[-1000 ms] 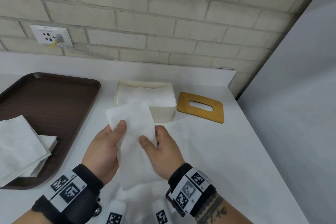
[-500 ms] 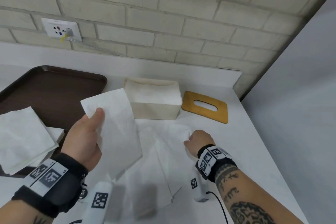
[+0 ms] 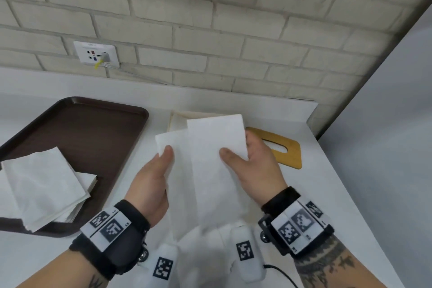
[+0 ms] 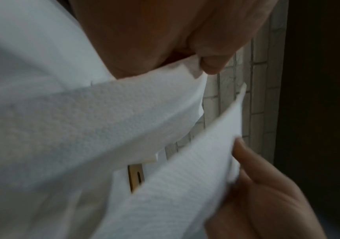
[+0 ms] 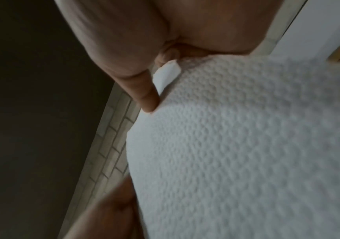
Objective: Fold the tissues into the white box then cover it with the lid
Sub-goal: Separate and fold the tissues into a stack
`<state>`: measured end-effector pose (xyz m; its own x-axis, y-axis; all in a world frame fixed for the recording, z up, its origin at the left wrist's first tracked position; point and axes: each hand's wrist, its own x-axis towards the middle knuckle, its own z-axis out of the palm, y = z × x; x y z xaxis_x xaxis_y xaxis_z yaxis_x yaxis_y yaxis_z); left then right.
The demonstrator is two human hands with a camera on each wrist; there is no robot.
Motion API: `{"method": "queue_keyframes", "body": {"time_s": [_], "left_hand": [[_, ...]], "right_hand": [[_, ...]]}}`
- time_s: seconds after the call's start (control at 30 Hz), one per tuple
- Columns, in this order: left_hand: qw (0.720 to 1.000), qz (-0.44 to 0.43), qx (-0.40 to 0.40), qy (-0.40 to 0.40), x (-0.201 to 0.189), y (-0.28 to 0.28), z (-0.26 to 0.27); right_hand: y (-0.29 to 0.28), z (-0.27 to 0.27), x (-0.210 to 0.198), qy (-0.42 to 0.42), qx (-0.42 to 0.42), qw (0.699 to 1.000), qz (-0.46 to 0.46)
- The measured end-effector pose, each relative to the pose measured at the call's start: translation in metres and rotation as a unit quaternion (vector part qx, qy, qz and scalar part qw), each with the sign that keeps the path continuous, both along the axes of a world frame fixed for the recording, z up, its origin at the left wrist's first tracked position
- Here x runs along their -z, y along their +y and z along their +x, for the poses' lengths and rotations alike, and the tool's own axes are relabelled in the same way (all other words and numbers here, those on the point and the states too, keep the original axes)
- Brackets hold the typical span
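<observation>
Each hand holds up its own white tissue above the table, in front of the white box (image 3: 178, 119), which they largely hide. My left hand (image 3: 153, 177) pinches the left tissue (image 3: 177, 170) near its top corner, thumb on the near face. My right hand (image 3: 254, 166) pinches the right tissue (image 3: 217, 159), which overlaps the left one. The wooden lid (image 3: 284, 147) with its slot lies flat to the right of the box. The left wrist view shows both tissues (image 4: 124, 113) and the lid (image 4: 136, 176) between them. Tissue (image 5: 246, 145) fills the right wrist view.
A brown tray (image 3: 77, 133) at the left holds a stack of unfolded tissues (image 3: 44, 187). More tissues (image 3: 205, 241) lie on the white table below my hands. A brick wall with a socket (image 3: 95, 55) is behind; a grey wall runs along the right.
My right hand has lifted a second tissue off the table and brought it up beside the left one. My left hand has moved its tissue to the right, in front of the box.
</observation>
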<state>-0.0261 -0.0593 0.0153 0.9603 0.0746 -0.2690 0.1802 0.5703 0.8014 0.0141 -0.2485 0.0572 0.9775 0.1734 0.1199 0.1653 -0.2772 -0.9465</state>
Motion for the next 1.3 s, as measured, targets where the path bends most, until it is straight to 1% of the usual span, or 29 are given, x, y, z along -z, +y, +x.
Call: {"method": "queue_keyframes", "body": {"time_s": [0.1, 0.17, 0.3, 0.43, 0.5, 0.6, 0.67, 0.73, 0.77, 0.8, 0.87, 0.9, 0.97, 1.03, 1.1, 1.2, 1.3], "left_hand": [[1.0, -0.013, 0.008, 0.0, -0.002, -0.008, 0.0], [1.0, -0.016, 0.012, -0.001, -0.003, -0.009, -0.002], [1.0, -0.009, 0.02, -0.001, -0.001, -0.009, -0.005], [0.999, -0.021, 0.028, -0.004, 0.0, -0.007, -0.007], [0.999, -0.009, 0.032, -0.012, 0.002, -0.007, -0.007], [1.0, 0.002, 0.017, -0.017, 0.006, -0.008, -0.006], [1.0, -0.017, 0.006, -0.022, 0.006, -0.008, -0.006], [0.998, -0.055, -0.005, -0.031, 0.002, -0.007, -0.006], [0.996, -0.077, -0.016, -0.034, 0.0, -0.006, -0.005], [0.994, -0.099, -0.025, -0.039, -0.002, -0.005, -0.005], [0.989, -0.139, -0.033, -0.047, -0.003, -0.002, -0.004], [0.986, -0.152, -0.034, -0.052, -0.003, -0.001, -0.004], [0.985, -0.157, -0.039, -0.063, -0.002, 0.002, -0.003], [0.988, -0.124, -0.052, -0.073, 0.004, 0.01, -0.003], [0.994, -0.046, -0.06, -0.075, 0.016, 0.021, -0.004], [0.989, 0.104, -0.078, -0.064, 0.039, 0.037, -0.01], [0.977, 0.2, -0.051, -0.05, 0.06, 0.042, -0.02]], "right_hand": [[0.02, -0.002, 0.012, 0.014, -0.007, 0.999, -0.048], [0.027, -0.003, 0.02, 0.021, -0.011, 0.998, -0.058], [0.035, -0.005, 0.026, 0.025, -0.002, 0.998, -0.055], [0.042, -0.006, 0.027, 0.029, -0.003, 0.998, -0.064], [0.044, -0.007, 0.027, 0.032, -0.001, 0.998, -0.061], [0.046, -0.01, 0.026, 0.033, 0.004, 0.998, -0.054], [0.043, -0.012, 0.026, 0.032, 0.016, 0.998, -0.047], [0.031, -0.01, 0.031, 0.045, 0.025, 0.997, -0.057], [0.024, -0.009, 0.034, 0.066, 0.011, 0.996, -0.066], [0.017, -0.008, 0.037, 0.097, -0.019, 0.992, -0.074], [0.006, -0.008, 0.046, 0.141, -0.1, 0.983, -0.066], [0.002, -0.008, 0.051, 0.16, -0.126, 0.978, -0.037], [-0.005, -0.012, 0.056, 0.192, -0.128, 0.972, 0.049], [-0.012, -0.015, 0.062, 0.188, -0.083, 0.973, 0.107], [-0.021, -0.015, 0.067, 0.155, -0.024, 0.979, 0.128], [-0.032, -0.016, 0.072, 0.096, 0.015, 0.989, 0.113], [-0.039, -0.018, 0.084, 0.082, 0.02, 0.994, 0.069]]}}
